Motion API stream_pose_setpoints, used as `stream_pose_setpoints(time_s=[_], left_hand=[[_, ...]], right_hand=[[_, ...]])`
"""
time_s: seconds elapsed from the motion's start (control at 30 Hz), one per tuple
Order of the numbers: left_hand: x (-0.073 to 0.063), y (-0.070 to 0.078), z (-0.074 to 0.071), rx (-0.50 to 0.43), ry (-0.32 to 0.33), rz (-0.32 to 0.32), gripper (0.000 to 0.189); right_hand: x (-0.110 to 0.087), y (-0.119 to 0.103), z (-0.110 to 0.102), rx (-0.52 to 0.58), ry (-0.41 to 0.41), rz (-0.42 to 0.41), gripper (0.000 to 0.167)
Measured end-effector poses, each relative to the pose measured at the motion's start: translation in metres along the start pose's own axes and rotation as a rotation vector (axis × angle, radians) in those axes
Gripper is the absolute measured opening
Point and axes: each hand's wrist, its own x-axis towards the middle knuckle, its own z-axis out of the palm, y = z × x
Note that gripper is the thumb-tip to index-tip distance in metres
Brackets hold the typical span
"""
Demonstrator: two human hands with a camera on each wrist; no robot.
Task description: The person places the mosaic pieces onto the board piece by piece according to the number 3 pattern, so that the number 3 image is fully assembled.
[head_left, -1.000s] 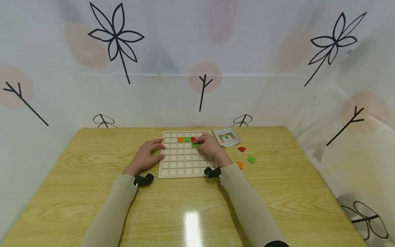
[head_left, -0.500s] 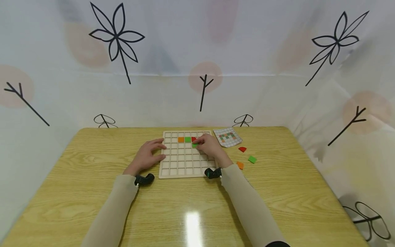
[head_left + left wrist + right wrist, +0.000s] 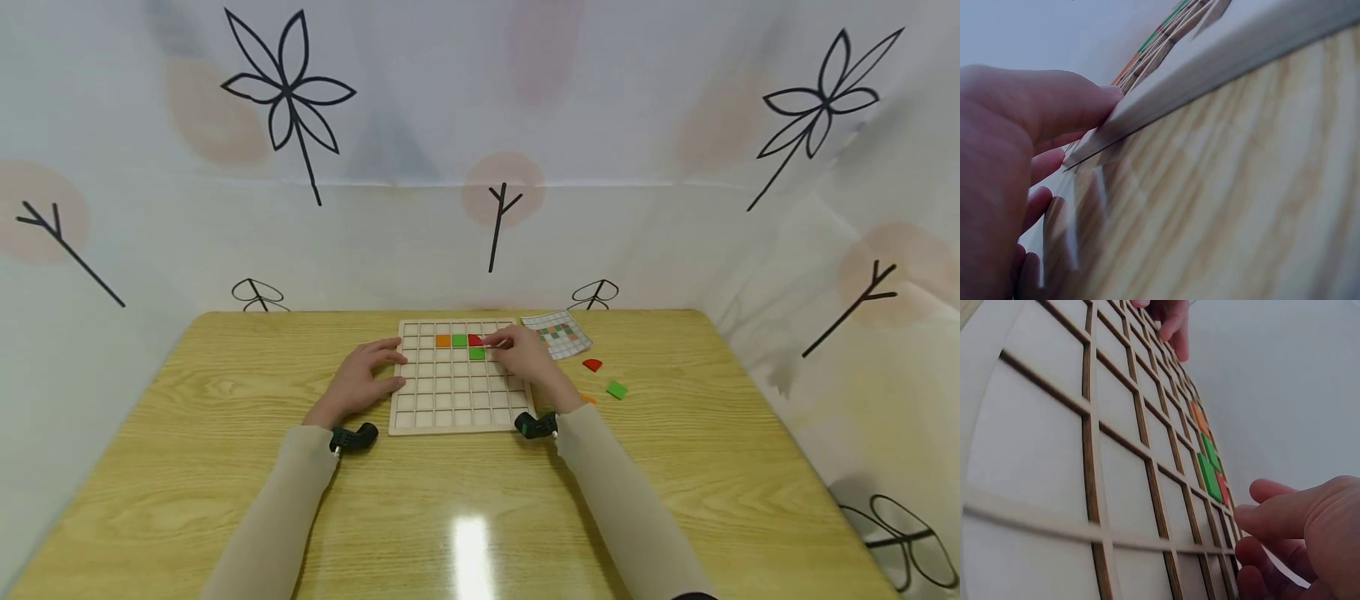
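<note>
A pale wooden grid board [image 3: 442, 400] lies on the table. In its upper rows sit an orange tile [image 3: 443, 341], a green tile [image 3: 460, 340] and a red curved-edge tile [image 3: 475, 340], with a second green tile [image 3: 477, 353] in the cell below the red one. My left hand [image 3: 360, 379] rests at the board's left edge; in the left wrist view its thumb [image 3: 1085, 103] lies along the rim. Just right of the red tile is my right hand [image 3: 525, 354], fingers loosely bent over the grid. Nothing shows between its fingertips in the right wrist view.
A paper sheet [image 3: 581, 340] with a coloured grid pattern lies right of the board, partly behind the right hand. Nearby on the table are a red curved-edge tile [image 3: 592, 364], a green tile [image 3: 617, 389] and an orange piece [image 3: 588, 399] mostly hidden by the wrist.
The right hand has drawn back slightly to the right, uncovering more of the red tile and the lower green tile. The left hand stays at the board's edge.
</note>
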Motion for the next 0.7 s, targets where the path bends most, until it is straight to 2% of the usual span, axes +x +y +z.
stream_pose_setpoints(time_s=[0.4,0.7], left_hand=[[0.000,0.000,0.000,0.010,0.005,0.009,0.031],[0.000,0.001,0.000,0.021,-0.001,0.003,0.032]], right_hand=[[-0.026,0.014,-0.029,-0.059,0.017,-0.056,0.022],[-0.048,0.038,-0.048,-0.127,0.061,-0.106,0.020]])
